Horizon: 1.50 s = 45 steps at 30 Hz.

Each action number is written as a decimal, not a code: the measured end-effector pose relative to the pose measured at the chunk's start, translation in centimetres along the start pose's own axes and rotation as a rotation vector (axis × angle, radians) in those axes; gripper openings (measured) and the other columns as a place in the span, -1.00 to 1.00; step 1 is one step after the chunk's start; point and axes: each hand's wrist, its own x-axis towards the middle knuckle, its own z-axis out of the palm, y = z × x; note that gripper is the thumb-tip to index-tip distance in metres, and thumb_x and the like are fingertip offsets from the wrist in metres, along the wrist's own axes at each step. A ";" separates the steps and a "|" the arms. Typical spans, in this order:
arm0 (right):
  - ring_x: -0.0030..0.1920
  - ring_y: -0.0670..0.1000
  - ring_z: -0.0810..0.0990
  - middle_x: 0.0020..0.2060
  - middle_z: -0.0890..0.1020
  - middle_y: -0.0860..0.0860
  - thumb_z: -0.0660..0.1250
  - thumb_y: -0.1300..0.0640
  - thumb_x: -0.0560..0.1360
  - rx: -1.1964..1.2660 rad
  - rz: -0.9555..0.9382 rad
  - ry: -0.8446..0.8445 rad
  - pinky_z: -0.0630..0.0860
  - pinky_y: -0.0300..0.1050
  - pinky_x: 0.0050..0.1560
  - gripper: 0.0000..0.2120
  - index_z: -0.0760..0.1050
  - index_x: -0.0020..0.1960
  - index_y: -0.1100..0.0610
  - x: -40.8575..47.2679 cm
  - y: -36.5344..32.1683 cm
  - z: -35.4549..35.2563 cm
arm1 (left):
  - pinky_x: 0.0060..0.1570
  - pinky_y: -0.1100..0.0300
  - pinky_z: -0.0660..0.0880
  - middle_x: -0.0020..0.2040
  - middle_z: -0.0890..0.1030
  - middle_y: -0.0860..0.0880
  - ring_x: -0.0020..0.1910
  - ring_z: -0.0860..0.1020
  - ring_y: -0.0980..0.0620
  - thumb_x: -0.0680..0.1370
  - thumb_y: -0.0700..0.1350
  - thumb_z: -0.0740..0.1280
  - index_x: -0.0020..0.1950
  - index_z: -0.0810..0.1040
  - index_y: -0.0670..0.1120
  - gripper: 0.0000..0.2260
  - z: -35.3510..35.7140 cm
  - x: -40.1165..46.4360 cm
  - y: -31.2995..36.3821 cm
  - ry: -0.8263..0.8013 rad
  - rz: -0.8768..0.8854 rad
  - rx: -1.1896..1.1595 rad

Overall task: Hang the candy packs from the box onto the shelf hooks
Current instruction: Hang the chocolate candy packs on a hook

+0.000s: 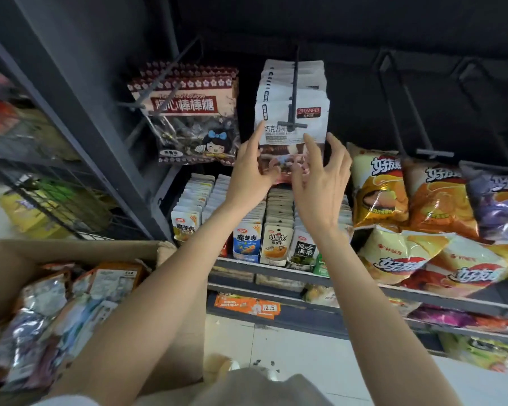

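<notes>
Bare forearms reach up from beside an open cardboard box (79, 253) heaped with snack packs (56, 312) toward a dark shop shelf. Both hands frame the front white chocolate candy pack (291, 136), which hangs with a stack of its like on a black hook (294, 92). The left hand (251, 171) holds the pack's left edge, thumb curled across its lower front, forefinger straight up the side; the right hand (320, 183) touches its right edge with spread, relaxed fingers. Lollipop bags (188, 118) hang to the left; crisp bags (423, 206) lie to the right.
</notes>
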 end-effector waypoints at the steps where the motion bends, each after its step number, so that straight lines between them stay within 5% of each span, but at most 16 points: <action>1: 0.31 0.23 0.39 0.31 0.44 0.22 0.28 0.16 0.53 0.046 -0.011 0.017 0.37 0.13 0.25 -0.63 0.47 0.33 0.13 -1.0 -0.3 -0.3 | 0.41 -0.01 0.31 0.51 0.22 -0.07 0.43 0.31 0.00 0.53 -0.26 0.37 0.56 0.10 0.01 -0.30 -0.2 -0.7 0.0 -0.009 -0.017 -0.019; 5: 0.29 0.17 0.42 0.24 0.51 0.13 0.28 0.18 0.53 0.154 -0.078 0.042 0.34 0.11 0.28 -0.70 0.51 0.26 0.15 -4.4 -1.9 -1.7 | 0.44 0.04 0.24 0.51 0.25 0.01 0.46 0.27 0.04 0.55 -0.19 0.36 0.53 0.16 0.03 -0.38 -2.2 -4.5 0.3 0.024 -0.100 -0.113; 8: 0.06 0.15 0.53 0.05 0.60 0.10 0.24 0.16 0.57 0.289 -0.138 -0.059 0.45 0.05 0.07 -0.76 0.54 0.19 0.20 -6.8 -3.5 -2.6 | 0.36 0.16 0.33 0.28 0.50 0.09 0.30 0.43 0.17 0.57 -0.18 0.32 0.40 0.39 -0.01 -0.61 -5.0 -8.9 0.3 0.219 -0.050 -0.126; 11: -0.20 0.09 0.61 -0.16 0.65 0.05 0.22 0.14 0.58 0.448 -0.213 -0.423 0.54 -0.02 -0.24 -0.80 0.53 0.15 0.15 -8.9 -5.4 -2.3 | 0.15 0.03 0.46 -0.07 0.58 0.21 -0.01 0.56 0.14 0.60 -0.03 0.24 0.16 0.54 -0.04 -0.81 -8.9 -14.2 -1.6 0.474 0.078 0.022; 14: -0.30 -0.08 0.50 -0.13 0.65 -0.01 0.27 0.17 0.54 0.465 -0.345 -0.777 0.57 0.04 -0.28 -0.82 0.59 0.08 0.08 -11.4 -7.8 -0.4 | -0.01 -0.11 0.48 -0.11 0.58 0.11 -0.11 0.56 0.01 0.61 -0.01 0.21 0.08 0.58 -0.07 -0.78 -13.9 -19.5 -5.6 0.577 0.070 0.242; 16: -0.29 -0.14 0.43 -0.11 0.63 -0.03 0.25 0.14 0.50 0.478 -0.390 -0.876 0.54 -0.05 -0.25 -0.79 0.62 0.06 0.05 -13.2 -10.4 1.0 | 0.00 0.04 0.49 -0.09 0.61 0.02 -0.10 0.55 0.03 0.59 -0.04 0.22 0.08 0.59 -0.09 -0.79 -17.7 -23.0 -8.6 0.556 0.009 0.331; 22: 0.03 0.00 0.57 0.11 0.59 -0.01 0.30 0.20 0.55 0.521 -0.368 -1.155 0.43 -0.18 0.02 -0.75 0.57 0.20 0.08 -19.0 -18.3 6.0 | 0.05 0.53 0.31 0.00 0.61 0.05 0.01 0.51 0.32 0.52 -0.17 0.41 0.15 0.55 -0.06 -0.78 -28.6 -29.4 -16.7 0.229 -0.309 0.426; 28: 0.42 0.08 0.34 0.48 0.26 0.09 0.29 0.11 0.58 0.263 -0.052 -1.507 0.30 -0.15 0.29 -0.45 0.19 0.51 0.08 -25.7 -23.6 11.3 | 0.09 0.31 0.30 0.18 0.56 -0.03 0.20 0.48 0.02 0.47 -0.22 0.45 0.30 0.47 -0.11 -0.58 -33.1 -30.4 -23.6 -0.070 -0.394 0.500; 32: 0.38 0.16 0.37 0.44 0.30 0.14 0.33 0.11 0.53 0.100 0.206 -1.490 0.37 -0.08 0.25 -0.36 0.11 0.52 0.12 -28.7 -24.4 13.7 | 0.18 0.17 0.36 0.37 0.38 -0.02 0.29 0.40 -0.01 0.48 -0.11 0.43 0.44 0.31 0.01 -0.44 -32.1 -29.5 -26.8 -0.292 -0.429 0.567; 35: 0.29 0.15 0.46 0.34 0.41 0.18 0.34 0.09 0.53 0.030 0.432 -1.455 0.38 -0.19 0.01 -0.41 0.18 0.44 0.27 -29.9 -24.7 14.3 | 0.41 0.03 0.18 0.50 0.22 -0.06 0.48 0.18 -0.07 0.50 -0.02 0.42 0.50 0.23 -0.02 -0.37 -30.4 -28.3 -28.7 -0.446 -0.384 0.619; 38: 0.23 0.15 0.51 0.23 0.51 0.14 0.43 -0.02 0.48 0.074 0.588 -1.396 0.43 -0.16 0.00 -0.41 0.28 0.34 0.24 -30.6 -25.3 14.3 | 0.47 -0.02 0.04 0.56 0.12 -0.08 0.53 0.08 -0.10 0.55 -0.03 0.35 0.55 0.12 -0.05 -0.36 -29.0 -26.8 -29.6 -0.482 -0.263 0.670; 42: 0.18 0.17 0.53 0.18 0.54 0.14 0.46 -0.05 0.43 0.000 0.604 -1.361 0.48 -0.06 0.02 -0.39 0.28 0.31 0.19 -31.6 -25.8 14.6 | 0.48 -0.11 -0.02 0.58 -0.03 0.01 0.56 -0.05 -0.04 0.58 0.05 0.29 0.58 -0.08 0.02 -0.29 -27.6 -24.5 -30.5 -0.766 -0.202 0.815; 45: 0.17 0.16 0.55 0.17 0.55 0.14 0.43 -0.02 0.47 -0.111 0.479 -1.346 0.41 -0.12 -0.07 -0.47 0.31 0.30 0.19 -31.5 -26.2 14.5 | 0.45 -0.04 0.05 0.54 0.18 0.00 0.51 0.13 -0.02 0.52 0.12 0.35 0.57 0.04 0.04 -0.27 -27.3 -23.8 -30.2 -0.895 -0.122 0.923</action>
